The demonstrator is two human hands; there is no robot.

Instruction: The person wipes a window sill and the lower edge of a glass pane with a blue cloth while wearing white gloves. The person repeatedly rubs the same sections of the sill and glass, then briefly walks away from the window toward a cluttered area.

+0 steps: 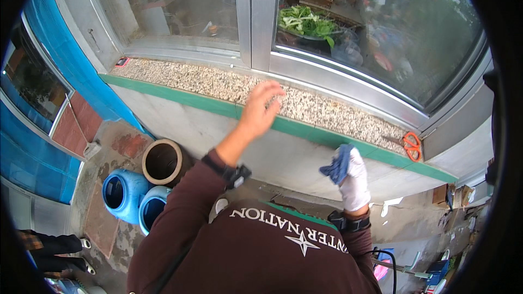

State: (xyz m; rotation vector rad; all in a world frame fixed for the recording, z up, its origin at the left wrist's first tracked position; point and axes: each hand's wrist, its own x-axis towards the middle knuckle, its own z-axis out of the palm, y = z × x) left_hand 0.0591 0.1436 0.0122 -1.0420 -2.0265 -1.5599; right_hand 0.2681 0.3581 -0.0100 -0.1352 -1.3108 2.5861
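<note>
Bare and with its fingers curved apart, my left hand point(263, 108) hovers over or touches the speckled stone window sill point(327, 112); contact cannot be told. A white glove covers my right hand point(353, 175), which grips a crumpled dark blue cloth point(341, 163) just in front of the sill's green edge. Scissors with orange handles point(412, 147) lie on the sill's right end. Above the sill stand glass windows in a metal frame point(257, 16).
Two blue plastic barrels point(132, 190) and a brown earthenware jar point(177, 147) stand at lower left. A person's legs point(61, 253) show at far left. A small red-and-black object point(122, 62) lies on the sill's left end. Cardboard boxes point(441, 196) sit at right.
</note>
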